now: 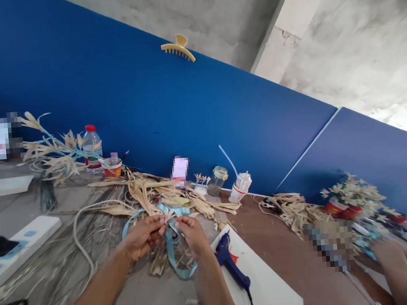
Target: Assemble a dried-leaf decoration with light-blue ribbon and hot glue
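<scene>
Between my hands is a small piece of pale dried husk (pixel 169 216) with petal-like points. The fingers of my left hand (pixel 145 237) are closed in a pinch on its left side. My right hand (pixel 194 233) is closed too, thumb and finger pinched at the right of the husk piece; exactly what lies between those fingertips is hard to make out. A light-blue ribbon (pixel 172 251) loops down between and below the hands, and part of it lies behind them. Beyond the hands is a heap of dried husk strips (pixel 150 187).
A blue glue gun (pixel 231 260) rests on a white board (pixel 266 279) at right. At left are a power strip (pixel 24 246), a white cable (pixel 76 233) and thin wires. A bottle (pixel 92 149), paper cup (pixel 239 187) and jar (pixel 218 180) stand along the blue partition (pixel 132 97). Another person's hand (pixel 387 251) works far right.
</scene>
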